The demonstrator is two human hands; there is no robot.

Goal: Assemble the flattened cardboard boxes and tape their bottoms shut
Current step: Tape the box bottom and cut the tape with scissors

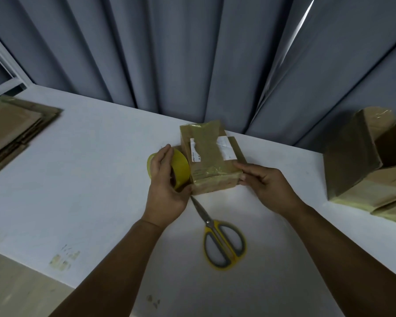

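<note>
1. The small cardboard box (pixel 210 161) sits in the middle of the white surface (pixel 96 170). Its top is glossy with clear tape, and a white label shows under the film.
2. The left hand (pixel 167 179) has its grip wrapped round the yellow tape roll (pixel 181 165), held against the box's left side.
3. The right hand (pixel 268 184) pinches the box's near right corner, with a finger on top and the thumb on the front face.
4. I'd judge the box light and hollow, stiff along its edges and yielding mid-panel. Corners are the place to hold it, since the taped faces look slick.
5. Yellow-handled scissors (pixel 222 239) lie just in front of the box, blades pointing at it. Flattened cardboard (pixel 14 131) is stacked far left, and the finished boxes (pixel 361 161) are far right.
</note>
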